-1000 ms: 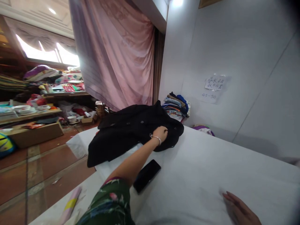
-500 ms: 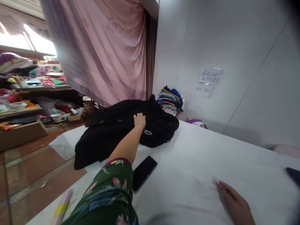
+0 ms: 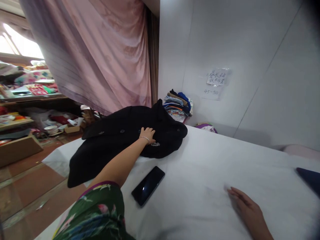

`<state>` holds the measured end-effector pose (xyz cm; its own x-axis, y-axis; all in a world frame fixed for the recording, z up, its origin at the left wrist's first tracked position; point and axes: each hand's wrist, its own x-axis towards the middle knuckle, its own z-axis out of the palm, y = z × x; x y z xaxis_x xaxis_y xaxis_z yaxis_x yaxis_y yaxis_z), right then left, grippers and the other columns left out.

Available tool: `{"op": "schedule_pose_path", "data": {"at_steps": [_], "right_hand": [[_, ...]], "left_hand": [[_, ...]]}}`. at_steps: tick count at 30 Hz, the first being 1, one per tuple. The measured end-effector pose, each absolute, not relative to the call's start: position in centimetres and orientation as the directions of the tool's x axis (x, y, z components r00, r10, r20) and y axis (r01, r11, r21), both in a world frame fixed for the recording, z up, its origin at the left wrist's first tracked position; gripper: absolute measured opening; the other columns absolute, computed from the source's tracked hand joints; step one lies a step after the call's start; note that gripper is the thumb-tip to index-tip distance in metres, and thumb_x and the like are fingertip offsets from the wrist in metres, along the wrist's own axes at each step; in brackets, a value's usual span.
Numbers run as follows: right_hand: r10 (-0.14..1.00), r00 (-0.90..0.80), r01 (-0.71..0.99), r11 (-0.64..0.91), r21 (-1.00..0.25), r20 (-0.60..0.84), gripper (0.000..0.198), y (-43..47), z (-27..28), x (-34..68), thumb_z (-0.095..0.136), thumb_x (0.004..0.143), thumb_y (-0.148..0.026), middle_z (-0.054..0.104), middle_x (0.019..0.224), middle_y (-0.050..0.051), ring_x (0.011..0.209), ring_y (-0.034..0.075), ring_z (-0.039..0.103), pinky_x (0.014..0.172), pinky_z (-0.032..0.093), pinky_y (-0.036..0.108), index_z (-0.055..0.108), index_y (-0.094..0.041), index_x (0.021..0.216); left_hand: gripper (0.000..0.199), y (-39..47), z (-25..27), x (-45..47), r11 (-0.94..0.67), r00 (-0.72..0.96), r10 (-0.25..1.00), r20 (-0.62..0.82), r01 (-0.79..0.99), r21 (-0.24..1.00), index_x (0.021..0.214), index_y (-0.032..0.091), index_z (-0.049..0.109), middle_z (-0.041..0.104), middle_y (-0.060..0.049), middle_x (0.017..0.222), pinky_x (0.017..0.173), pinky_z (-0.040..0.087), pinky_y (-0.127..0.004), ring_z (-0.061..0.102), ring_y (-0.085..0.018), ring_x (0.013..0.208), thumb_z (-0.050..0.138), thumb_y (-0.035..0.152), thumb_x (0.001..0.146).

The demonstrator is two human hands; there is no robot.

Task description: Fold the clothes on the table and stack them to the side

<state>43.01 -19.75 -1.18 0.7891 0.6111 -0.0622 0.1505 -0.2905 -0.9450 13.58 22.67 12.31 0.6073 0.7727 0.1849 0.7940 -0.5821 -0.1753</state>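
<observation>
Now, black coat (image 3: 112, 141): one, lying across the far left of your white-covered table (image 3: 200, 166), buttoned side up, near-left corner apparently past the edge.
Left hand (image 3: 148, 134): has shifted from near the end button to the middle of the coat front; curled a second ago, now with fingers spread on the cloth. Whether any fabric is nipped beneath, cannot tell.
What that suggests: you seem to be pressing or smoothing the front rather than lifting it; the coat keeps much the same lie.
Buttons (image 3: 122, 131): four visible; others may be covered.
Silvery ornament (image 3: 155, 144): one, on the coat, just beside your left thumb.
Bracelet (image 3: 145, 138): one, left wrist.
Phone (image 3: 148, 186): one, below your left forearm, apart from the coat.
Right hand (image 3: 246, 203): little changed, over the near right of the table, fingers pressed together, nothing visibly held.
Dark blue item (image 3: 309, 180): one, cut off at the right; it came in as your view swung.
Clothes stack (image 3: 177, 105): one, behind the coat; layers too overlapped to count.
Paper notes (image 3: 217, 77): two, on the wall.
Pink curtain (image 3: 107, 50): one, beyond the coat.
</observation>
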Motion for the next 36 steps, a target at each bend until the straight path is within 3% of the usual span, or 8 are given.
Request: {"op": "schedule_pose_path", "data": {"at_steps": [3, 8, 16, 20, 24, 28, 33, 36], "right_hand": [[0.602, 0.797, 0.136, -0.262, -0.955, -0.052, 0.047, -19.6, -0.7, 42.6, 0.064, 0.054, -0.051, 0.072, 0.102, 0.007, 0.11, 0.031, 0.06, 0.1, 0.043, 0.034, 0.069, -0.024, 0.093], [0.603, 0.797, 0.131, -0.212, -0.969, -0.024, 0.043, -19.1, -0.2, 42.1, 0.064, 0.054, -0.05, 0.073, 0.095, 0.007, 0.102, 0.031, 0.064, 0.094, 0.048, 0.034, 0.072, -0.025, 0.087], [0.577, 0.816, 0.059, -0.146, -0.987, -0.036, 0.04, -18.6, 1.1, 41.4, 0.066, 0.048, -0.051, 0.074, 0.086, 0.008, 0.093, 0.032, 0.067, 0.089, 0.05, 0.037, 0.073, -0.024, 0.078], [0.589, 0.806, 0.025, -0.126, -0.992, -0.055, 0.041, -18.7, 0.6, 41.9, 0.068, 0.048, -0.05, 0.074, 0.087, 0.009, 0.093, 0.032, 0.067, 0.089, 0.05, 0.036, 0.073, -0.023, 0.079], [0.628, 0.778, 0.076, -0.105, -0.992, -0.007, 0.041, -18.7, -0.8, 42.8, 0.068, 0.057, -0.049, 0.074, 0.09, 0.009, 0.095, 0.029, 0.066, 0.092, 0.048, 0.037, 0.073, -0.022, 0.087], [0.649, 0.76, 0.095, -0.057, -0.994, 0.035, 0.044, -18.7, -1.2, 42.9, 0.07, 0.06, -0.051, 0.073, 0.09, 0.01, 0.092, 0.028, 0.066, 0.092, 0.047, 0.041, 0.071, -0.019, 0.09], [0.632, 0.774, -0.093, 0.087, -0.992, -0.017, 0.048, -19.3, -0.4, 42.7, 0.075, 0.063, -0.047, 0.073, 0.094, 0.01, 0.093, 0.024, 0.066, 0.091, 0.048, 0.037, 0.068, -0.017, 0.099], [0.594, 0.804, -0.286, 0.32, -0.903, -0.044, 0.052, -20.1, 0.2, 43.8, 0.073, 0.065, -0.049, 0.071, 0.1, 0.008, 0.097, 0.023, 0.066, 0.087, 0.05, 0.037, 0.063, -0.021, 0.108]], "left_hand": [[0.044, 23.0, 12.7, 13.9, -0.578, 0.604, 0.779, 0.171, 0.796, -0.18, 0.11, 0.024, 0.062, 0.052, -0.01, 0.131, 0.101, 0.019, -0.046, 0.037, -0.03, 0.121, 0.069, 0.041, 0.07], [0.018, 22.8, 12.9, 14.7, -0.56, 0.577, 0.785, 0.226, 0.817, -0.139, 0.095, 0.019, 0.066, 0.06, -0.013, 0.118, 0.098, 0.024, -0.041, 0.043, -0.029, 0.117, 0.054, 0.025, 0.083], [0.031, 24.3, 17.8, 16.7, -0.331, 0.281, 0.91, 0.305, 0.936, 0.123, 0.102, 0.011, 0.06, 0.067, -0.02, 0.101, 0.073, 0.043, -0.035, 0.063, -0.028, 0.091, 0.035, 0.026, 0.089], [0.04, 24.5, 24.3, 18.4, -0.291, 0.184, 0.895, 0.407, 0.931, 0.22, 0.11, 0.013, 0.054, 0.064, -0.019, 0.11, 0.071, 0.044, -0.034, 0.063, -0.028, 0.096, 0.026, 0.035, 0.094], [0.036, 21.6, 31.7, 22.3, -0.493, 0.157, 0.755, 0.637, 0.776, 0.394, 0.105, 0.014, 0.055, 0.065, -0.014, 0.106, 0.078, 0.045, -0.035, 0.061, -0.026, 0.1, 0.028, 0.036, 0.095], [0.032, 15.4, 38.3, 28.2, -0.788, 0.173, 0.529, 0.831, 0.463, 0.406, 0.097, 0.01, 0.056, 0.064, -0.009, 0.097, 0.084, 0.044, -0.039, 0.06, -0.026, 0.102, 0.037, 0.036, 0.094], [0.068, 6.3, 42.2, 36.4, -0.88, 0.266, 0.463, 0.846, 0.25, 0.403, 0.093, 0.005, 0.058, 0.06, -0.005, 0.089, 0.078, 0.043, -0.043, 0.061, -0.027, 0.101, 0.003, 0.045, 0.091], [0.067, 1.4, 39.8, 40.9, -0.874, 0.349, 0.485, 0.802, 0.158, 0.46, 0.095, 0.008, 0.059, 0.062, -0.004, 0.091, 0.077, 0.045, -0.041, 0.063, -0.024, 0.099, 0.006, 0.049, 0.092]]}}
